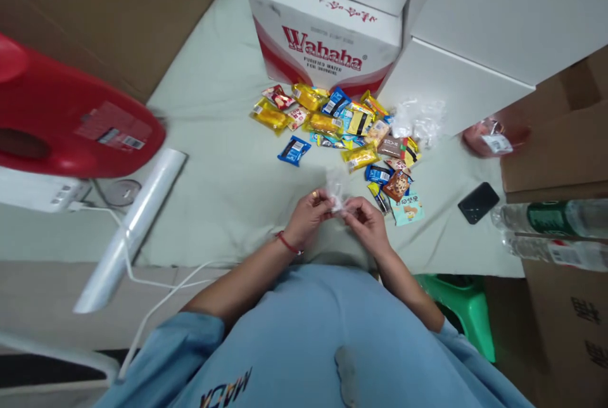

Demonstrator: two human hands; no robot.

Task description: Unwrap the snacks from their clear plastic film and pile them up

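Observation:
A crumpled clear plastic bag (pixel 337 185) is pinched between my two hands, close in front of my body. My left hand (pixel 308 213), with a red cord bracelet at the wrist, grips its left side, fingers closed. On the other side, my right hand (pixel 368 221) holds the bag's edge between thumb and fingers. Just beyond lies a pile of wrapped snacks (pixel 360 124) in yellow, blue, red and brown. A blue snack packet (pixel 294 151) sits apart at the pile's left. Near my right hand is a light-blue packet (pixel 408 208).
More clear plastic bags (pixel 418 121) lie right of the pile, before a Wahaha water carton (pixel 327 37). A black phone (pixel 478 203) and plastic bottles (pixel 555 218) are at right. A plastic film roll (pixel 137 224), a white cable (pixel 127 249) and a red container (pixel 71 116) occupy the left.

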